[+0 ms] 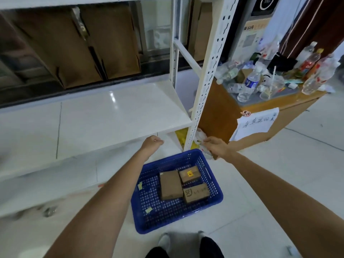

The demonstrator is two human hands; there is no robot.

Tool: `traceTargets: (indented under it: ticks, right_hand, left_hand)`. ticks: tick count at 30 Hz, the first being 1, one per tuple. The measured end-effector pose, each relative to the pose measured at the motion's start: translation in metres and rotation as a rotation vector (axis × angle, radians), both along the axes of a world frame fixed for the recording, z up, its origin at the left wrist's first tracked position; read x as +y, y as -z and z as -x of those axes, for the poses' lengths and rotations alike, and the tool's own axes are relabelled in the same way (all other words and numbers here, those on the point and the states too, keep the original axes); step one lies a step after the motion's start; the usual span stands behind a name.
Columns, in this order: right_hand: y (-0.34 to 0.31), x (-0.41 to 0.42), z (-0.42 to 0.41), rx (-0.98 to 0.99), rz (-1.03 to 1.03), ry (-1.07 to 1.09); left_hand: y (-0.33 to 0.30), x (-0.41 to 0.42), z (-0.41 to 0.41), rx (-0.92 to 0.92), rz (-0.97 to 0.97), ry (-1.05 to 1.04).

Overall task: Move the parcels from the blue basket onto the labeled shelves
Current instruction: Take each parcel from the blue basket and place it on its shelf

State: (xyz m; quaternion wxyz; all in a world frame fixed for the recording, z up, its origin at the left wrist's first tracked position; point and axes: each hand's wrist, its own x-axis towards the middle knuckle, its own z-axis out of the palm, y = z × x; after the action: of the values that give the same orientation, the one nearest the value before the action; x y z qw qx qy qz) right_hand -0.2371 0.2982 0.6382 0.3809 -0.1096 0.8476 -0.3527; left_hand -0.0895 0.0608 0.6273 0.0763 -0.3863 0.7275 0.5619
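Three brown parcels (176,184) lie in the blue basket (149,207) on the floor (toward its right side). Beyond its far rim, the left hand (151,143) looks loosely curled and empty, and the right hand (216,147) hovers with fingers apart, below the white shelf (111,116).

Plastic bottles (250,82) cluttered atop wooden cabinet (219,108); paper note (257,121) on front.

Three brown parcels (178,184) (flat), blue basket (149,216)
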Motion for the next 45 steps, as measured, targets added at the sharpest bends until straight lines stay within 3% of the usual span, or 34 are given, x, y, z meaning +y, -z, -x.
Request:
traceTargets:
  ticks: [6, 12, 23, 29, 32, 38, 41, 45]
  right_hand:
    - [0.061, 0.01, 0.027, -0.011, 0.007, -0.167]
    - [0.148, 0.017, 0.042, -0.038, -0.001, -0.147]
    - [0.445, -0.003, 0.048, -0.073, -0.039, -0.204]
    - [0.59, -0.03, 0.06, -0.002, -0.188, -0.34]
    - [0.649, -0.052, 0.059, -0.056, -0.257, -0.411]
    - [0.707, -0.085, 0.05, -0.139, -0.495, -0.626]
    - [0.716, -0.087, 0.049, -0.127, -0.495, -0.585]
    - [0.716, -0.077, 0.044, -0.269, -0.422, -0.488]
  left_hand:
    - [0.063, 0.029, -0.006, -0.074, -0.027, -0.171]
    - [0.153, 0.059, -0.007, -0.113, -0.09, -0.19]
    - [0.44, 0.07, -0.006, -0.261, -0.007, -0.227]
    - [0.592, 0.047, 0.013, -0.261, 0.044, -0.24]
    - [0.646, 0.037, 0.024, -0.322, 0.036, -0.195]
    - [0.71, 0.019, 0.027, -0.453, -0.172, -0.14]
    - [0.728, 0.018, 0.016, -0.461, -0.304, -0.196]
    - [0.729, 0.023, 0.003, -0.455, -0.316, -0.194]
